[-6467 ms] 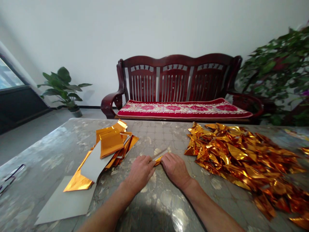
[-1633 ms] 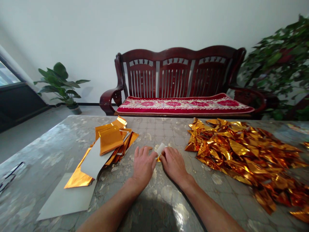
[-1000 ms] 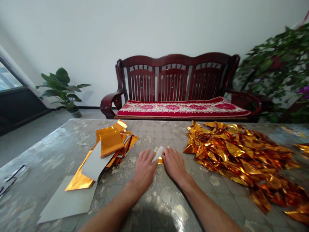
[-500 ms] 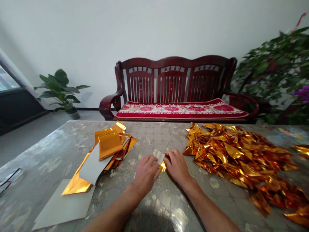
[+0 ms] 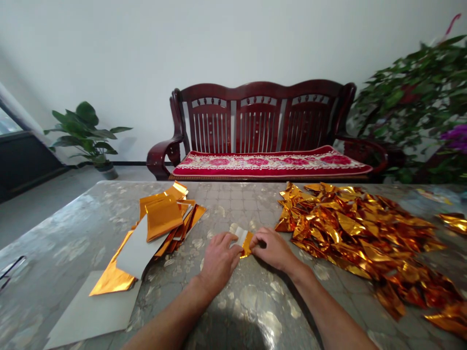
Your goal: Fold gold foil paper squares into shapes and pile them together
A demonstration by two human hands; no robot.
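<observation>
A small piece of gold foil paper (image 5: 247, 243), partly folded with its whitish back showing, lies on the table between my two hands. My left hand (image 5: 221, 255) is closed on the paper's left side, thumb and fingers bent together. At the right edge, my right hand (image 5: 272, 247) pinches the paper between thumb and forefinger. A stack of gold paper sheets (image 5: 164, 216) rests to the left of my left hand, some with their pale backs up. To the right spreads a big heap of folded gold paper pieces (image 5: 350, 233).
The table (image 5: 204, 321) has a patterned, shiny cover. Beyond it stands a dark red wooden bench (image 5: 259, 116) with a red floral cushion. At the left edge lies a pair of glasses (image 5: 12, 270). Potted plants (image 5: 85, 136) flank the bench.
More of the paper's gold side now shows on its right half. My right hand has shifted slightly right, its thumb and forefinger now pinching the right edge. The view has moved slightly.
</observation>
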